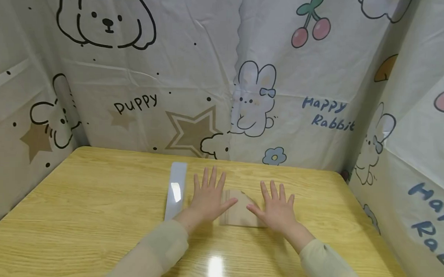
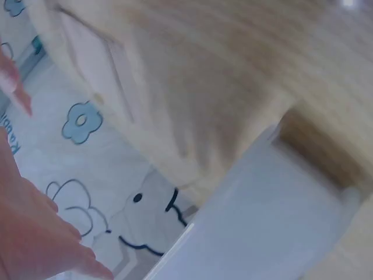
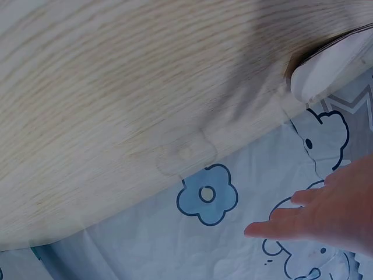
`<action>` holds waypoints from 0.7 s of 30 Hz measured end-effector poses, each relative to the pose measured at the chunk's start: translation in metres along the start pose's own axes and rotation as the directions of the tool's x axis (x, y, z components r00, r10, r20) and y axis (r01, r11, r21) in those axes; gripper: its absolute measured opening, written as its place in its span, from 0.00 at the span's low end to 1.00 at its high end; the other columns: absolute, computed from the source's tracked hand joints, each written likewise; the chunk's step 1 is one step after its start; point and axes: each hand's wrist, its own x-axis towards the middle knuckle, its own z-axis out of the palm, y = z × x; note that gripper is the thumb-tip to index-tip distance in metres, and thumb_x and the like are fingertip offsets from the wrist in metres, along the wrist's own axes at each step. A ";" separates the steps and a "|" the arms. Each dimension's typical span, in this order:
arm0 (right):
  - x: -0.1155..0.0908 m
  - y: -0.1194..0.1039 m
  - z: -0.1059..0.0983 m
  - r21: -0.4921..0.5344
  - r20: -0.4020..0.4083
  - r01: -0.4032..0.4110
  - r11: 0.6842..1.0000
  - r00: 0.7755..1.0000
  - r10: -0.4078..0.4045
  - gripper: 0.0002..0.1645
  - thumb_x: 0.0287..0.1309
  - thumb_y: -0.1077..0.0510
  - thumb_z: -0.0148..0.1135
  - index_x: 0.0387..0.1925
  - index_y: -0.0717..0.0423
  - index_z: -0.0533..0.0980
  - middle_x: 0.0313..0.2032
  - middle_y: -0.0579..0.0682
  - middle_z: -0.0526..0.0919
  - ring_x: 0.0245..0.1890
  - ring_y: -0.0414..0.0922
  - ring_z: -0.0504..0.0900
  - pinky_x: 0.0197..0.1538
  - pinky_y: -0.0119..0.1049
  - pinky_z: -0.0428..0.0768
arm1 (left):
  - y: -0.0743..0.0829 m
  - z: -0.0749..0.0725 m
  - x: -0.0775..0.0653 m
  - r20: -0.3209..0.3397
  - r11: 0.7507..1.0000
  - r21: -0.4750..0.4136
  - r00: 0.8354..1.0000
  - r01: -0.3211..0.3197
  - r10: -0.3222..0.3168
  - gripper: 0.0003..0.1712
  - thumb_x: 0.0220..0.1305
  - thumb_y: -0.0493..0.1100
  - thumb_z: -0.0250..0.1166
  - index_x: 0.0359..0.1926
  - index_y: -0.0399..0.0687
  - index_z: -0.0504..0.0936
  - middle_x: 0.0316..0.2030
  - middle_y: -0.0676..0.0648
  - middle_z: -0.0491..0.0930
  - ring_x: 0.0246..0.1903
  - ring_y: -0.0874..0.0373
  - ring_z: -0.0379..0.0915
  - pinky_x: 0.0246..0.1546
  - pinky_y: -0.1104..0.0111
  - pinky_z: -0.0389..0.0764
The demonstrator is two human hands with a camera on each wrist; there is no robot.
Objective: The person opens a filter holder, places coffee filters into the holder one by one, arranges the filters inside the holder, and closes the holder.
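Leftmost on the wood-grain table I have a long pale-grey object, just beside the left hand, whose straight fingers are spread apart. Next comes a flattish beige piece between the hands; from my feed I can't tell whether either thumb touches it. Rightmost, the right hand also spreads straight fingers apart.

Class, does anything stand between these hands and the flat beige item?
Nothing visible does. The left hand and right hand are spread near the beige item, one at either side; the grey object lies left of both.
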 end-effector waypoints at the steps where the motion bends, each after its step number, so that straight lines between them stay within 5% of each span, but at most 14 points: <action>1: 0.000 0.000 0.000 0.002 -0.001 0.003 1.000 1.000 -0.003 0.52 0.57 0.29 0.49 0.72 0.54 0.49 0.71 0.65 0.49 0.70 0.69 0.42 0.61 0.74 0.42 | 0.000 -0.003 0.000 -0.015 1.000 -0.001 1.000 -0.006 0.006 0.48 0.63 0.70 0.46 0.72 0.45 0.49 0.72 0.36 0.39 0.71 0.36 0.30 0.66 0.37 0.37; 11: 0.000 0.001 0.001 0.018 -0.007 0.024 1.000 1.000 -0.024 0.52 0.57 0.29 0.49 0.72 0.55 0.49 0.71 0.65 0.50 0.70 0.68 0.44 0.62 0.73 0.44 | -0.008 -0.034 0.003 -0.110 1.000 -0.012 0.994 0.008 -0.009 0.48 0.62 0.70 0.48 0.72 0.44 0.51 0.72 0.36 0.42 0.71 0.36 0.31 0.65 0.36 0.35; 21: -0.004 0.002 0.001 0.015 -0.023 0.024 1.000 0.999 -0.024 0.52 0.56 0.30 0.51 0.72 0.55 0.50 0.70 0.65 0.51 0.69 0.68 0.46 0.62 0.73 0.46 | -0.034 -0.052 0.005 -0.145 0.994 -0.039 0.984 0.103 -0.107 0.46 0.64 0.67 0.48 0.70 0.39 0.53 0.71 0.33 0.45 0.71 0.33 0.32 0.64 0.35 0.35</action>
